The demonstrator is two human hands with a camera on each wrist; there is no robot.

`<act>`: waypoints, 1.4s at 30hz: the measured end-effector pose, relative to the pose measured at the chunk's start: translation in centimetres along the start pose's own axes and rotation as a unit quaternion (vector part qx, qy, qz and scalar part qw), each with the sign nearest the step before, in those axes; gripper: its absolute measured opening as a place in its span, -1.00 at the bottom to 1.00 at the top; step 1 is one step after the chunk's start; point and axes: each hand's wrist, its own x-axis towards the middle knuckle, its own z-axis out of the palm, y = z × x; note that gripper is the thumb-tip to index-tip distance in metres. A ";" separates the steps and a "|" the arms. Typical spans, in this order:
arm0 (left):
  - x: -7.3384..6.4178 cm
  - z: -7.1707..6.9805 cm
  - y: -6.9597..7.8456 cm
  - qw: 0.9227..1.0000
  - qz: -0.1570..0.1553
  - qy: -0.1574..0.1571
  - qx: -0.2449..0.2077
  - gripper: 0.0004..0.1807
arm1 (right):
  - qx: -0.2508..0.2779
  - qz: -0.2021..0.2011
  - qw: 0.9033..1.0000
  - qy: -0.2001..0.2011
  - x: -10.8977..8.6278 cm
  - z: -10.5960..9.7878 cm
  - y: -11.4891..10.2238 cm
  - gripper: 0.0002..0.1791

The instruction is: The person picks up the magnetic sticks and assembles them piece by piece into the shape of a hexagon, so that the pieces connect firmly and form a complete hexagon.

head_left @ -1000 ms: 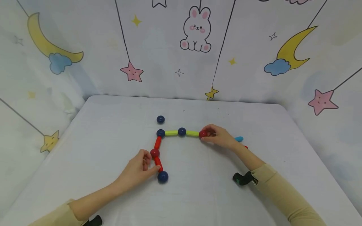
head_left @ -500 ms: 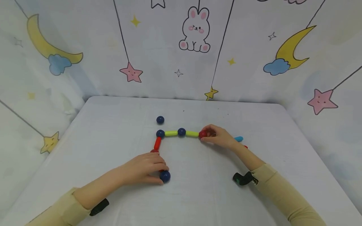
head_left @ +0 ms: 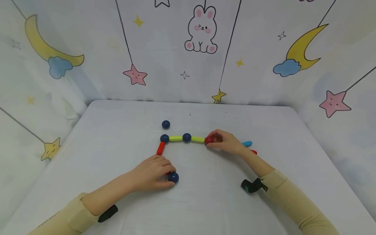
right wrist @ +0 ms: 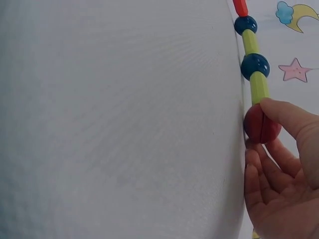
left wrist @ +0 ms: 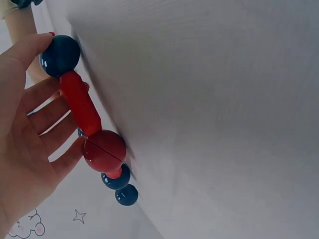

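A bent chain of ball-and-rod magnetic toy pieces lies on the white table. My left hand (head_left: 154, 173) pinches its near end, thumb on the dark blue ball (left wrist: 60, 56) and fingers behind the red rod (left wrist: 80, 102). One fingertip meets the left-hand red ball (left wrist: 105, 151), which the hand hides in the head view. Another red rod (head_left: 161, 148) runs up to the corner blue ball (head_left: 164, 138). From there a lime rod (head_left: 176, 138), a blue ball (head_left: 186, 137) and a second lime rod (head_left: 197, 139) lead right. My right hand (head_left: 224, 142) pinches the end red ball (right wrist: 261, 124).
Behind the corner sits a loose blue ball (head_left: 165, 124). A light blue rod (head_left: 247, 143) and a red piece (head_left: 254, 152) lie beyond the right forearm, partly covered by it. A cartoon-printed backdrop (head_left: 188, 65) rises behind the table.
My left hand has shifted from beside the lower red rod onto the chain's near end, covering the left red ball. That end's blue ball has moved slightly up and right. My right hand holds its place.
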 end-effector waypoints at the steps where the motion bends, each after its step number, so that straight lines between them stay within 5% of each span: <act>1: 0.1 -0.1 0.0 1.000 -0.004 -0.007 -0.001 -0.66 | -0.001 -0.002 1.000 0.000 0.0 0.0 0.0 -0.55; 8: 2.8 -1.0 -0.1 0.996 -0.044 -0.055 -0.049 -0.52 | -0.001 0.006 1.000 0.002 -0.1 -0.1 -0.3 -0.56; 16: 10.8 -1.1 -1.3 0.991 -0.090 -0.052 -0.085 -0.55 | 0.010 -0.018 1.000 -0.004 0.0 -0.2 0.2 -0.53; 24: 16.7 0.8 -2.5 0.981 -0.139 -0.120 -0.058 -0.47 | 0.022 -0.037 0.999 -0.007 -0.2 -0.5 0.4 -0.54; 31: 18.2 1.8 -3.0 0.976 -0.142 -0.125 -0.111 -0.57 | -0.050 -0.033 0.998 -0.010 -1.9 -3.8 0.5 -0.63; 37: 17.9 1.9 -3.1 0.975 -0.134 -0.120 -0.133 -0.58 | -0.140 -0.001 0.989 -0.037 -4.3 -8.5 1.3 -0.67; 42: 17.7 2.1 -3.3 0.974 -0.133 -0.119 -0.140 -0.58 | -0.161 0.040 0.984 -0.057 -5.5 -9.8 2.1 -0.71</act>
